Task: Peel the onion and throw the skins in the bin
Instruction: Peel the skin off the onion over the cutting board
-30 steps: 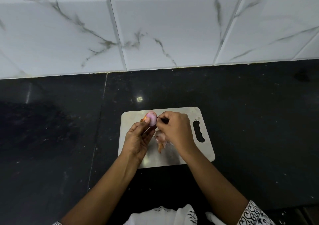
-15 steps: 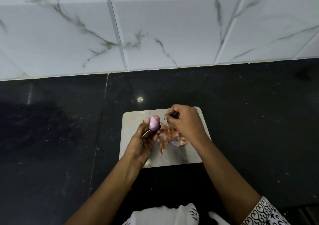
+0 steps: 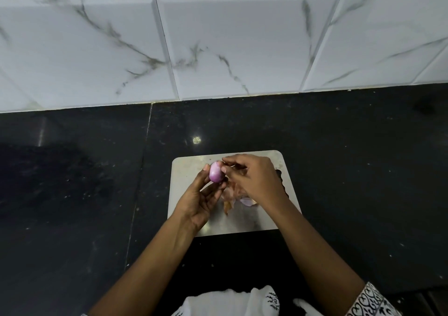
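A small pink, peeled-looking onion (image 3: 215, 174) is held upright in the fingertips of my left hand (image 3: 200, 200) above a steel cutting board (image 3: 186, 170). My right hand (image 3: 254, 178) has its fingertips at the top right of the onion, curled as if pinching at it; what they hold is too small to tell. A small heap of brown and pale onion skins (image 3: 234, 198) lies on the board beneath my right hand, partly hidden by it. No bin is in view.
The board lies on a black stone counter (image 3: 351, 170) that runs left and right. A white marbled tile wall (image 3: 230, 44) rises behind it. The board's handle slot (image 3: 281, 174) shows at its right side.
My right hand came back to the onion's top after pulling away to the right. My left hand turned the onion more upright. More skins lie on the board than a second ago.
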A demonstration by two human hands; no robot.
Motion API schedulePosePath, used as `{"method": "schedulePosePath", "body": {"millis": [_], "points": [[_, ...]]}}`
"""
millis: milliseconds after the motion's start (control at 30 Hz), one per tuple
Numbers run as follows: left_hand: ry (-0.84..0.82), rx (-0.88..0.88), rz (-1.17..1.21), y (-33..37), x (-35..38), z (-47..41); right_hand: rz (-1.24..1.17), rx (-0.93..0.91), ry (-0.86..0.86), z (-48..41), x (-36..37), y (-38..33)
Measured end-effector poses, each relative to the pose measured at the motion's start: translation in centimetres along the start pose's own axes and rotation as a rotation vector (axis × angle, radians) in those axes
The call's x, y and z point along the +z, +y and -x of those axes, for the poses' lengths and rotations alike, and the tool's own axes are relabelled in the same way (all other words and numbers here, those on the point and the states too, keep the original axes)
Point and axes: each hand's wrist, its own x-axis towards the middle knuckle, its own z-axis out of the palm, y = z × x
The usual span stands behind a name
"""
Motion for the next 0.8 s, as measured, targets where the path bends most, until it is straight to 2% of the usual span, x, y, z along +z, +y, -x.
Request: {"method": "schedulePosePath", "body": {"millis": [333, 467, 600, 700, 800], "points": [[0.005, 0.111, -0.143, -0.2, -0.2, -0.2, 0.234, -0.079, -0.085, -0.5, -0.5, -0.8], [0.01, 0.209, -0.194, -0.3, -0.1, 0.1, 0.319, -0.154, 0.026, -0.3, 0.7, -0.4], [0.014, 0.226, -0.205, -0.4, -0.1, 0.1, 0.36, -0.185, 0.113, -0.1, 1.5, 0.1], [-0.008, 0.222, -0.203, -0.5, -0.3, 0.1, 0.328, -0.194, 0.1, -0.3, 1.1, 0.4], [-0.013, 0.203, -0.197, -0.3, -0.3, 0.1, 0.112, -0.056, 0.063, -0.5, 0.3, 0.4]]}}
